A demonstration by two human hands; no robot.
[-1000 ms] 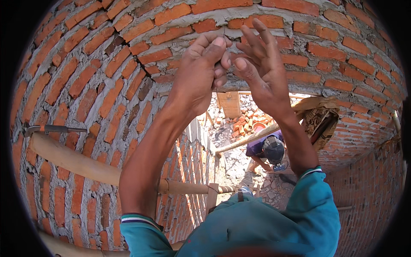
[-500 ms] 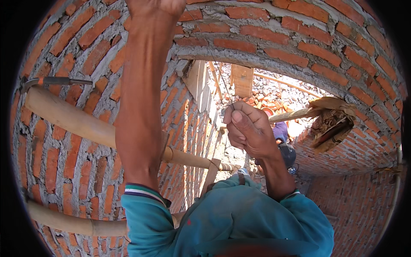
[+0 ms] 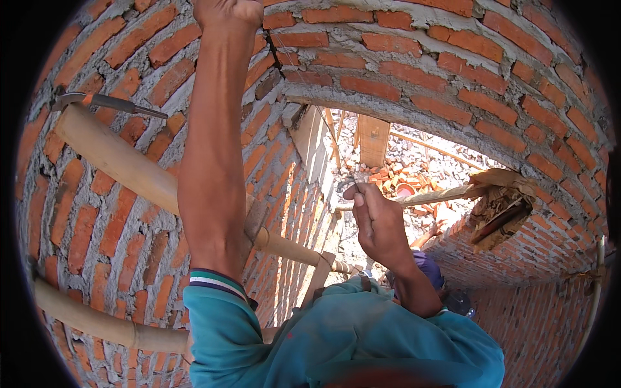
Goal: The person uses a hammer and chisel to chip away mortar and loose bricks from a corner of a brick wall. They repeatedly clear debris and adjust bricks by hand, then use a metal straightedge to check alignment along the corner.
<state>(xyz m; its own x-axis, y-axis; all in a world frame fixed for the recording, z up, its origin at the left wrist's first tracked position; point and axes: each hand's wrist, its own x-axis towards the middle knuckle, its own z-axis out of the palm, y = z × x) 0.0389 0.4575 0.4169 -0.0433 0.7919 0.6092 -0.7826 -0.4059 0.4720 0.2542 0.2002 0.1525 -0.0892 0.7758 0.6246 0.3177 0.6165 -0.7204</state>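
Here in the head view, both arms are up against the brickwork, and the thin dark line (image 3: 335, 139) is the thing to watch: it slants between the 2 hands, up and to the left from the lower of them. That lower hand is the right hand (image 3: 378, 223), out in front of the chest, thumb and forefinger pinched together at the line's lower end, the other fingers curled in. Up at the top edge, the left hand (image 3: 229, 10) reaches high by the brick wall (image 3: 171, 45), cut off by the frame, so I cannot tell what its fingers are doing. The line grows too faint up there to say whether it meets that hand. Behind the left forearm, a bamboo pole (image 3: 116, 152) runs across, a dark-gripped tool (image 3: 110, 103) with an orange band at its upper end; a lower bamboo pole (image 3: 97, 320) crosses beneath. Past the right hand it's bright: a wooden board (image 3: 374, 139) upright in the opening, broken bricks (image 3: 404, 178) heaped just beyond the fingers, and crumpled brown wrapping (image 3: 498, 200) off to the right. Below, partly hidden behind the right forearm, there's a co-worker in purple (image 3: 429, 266).
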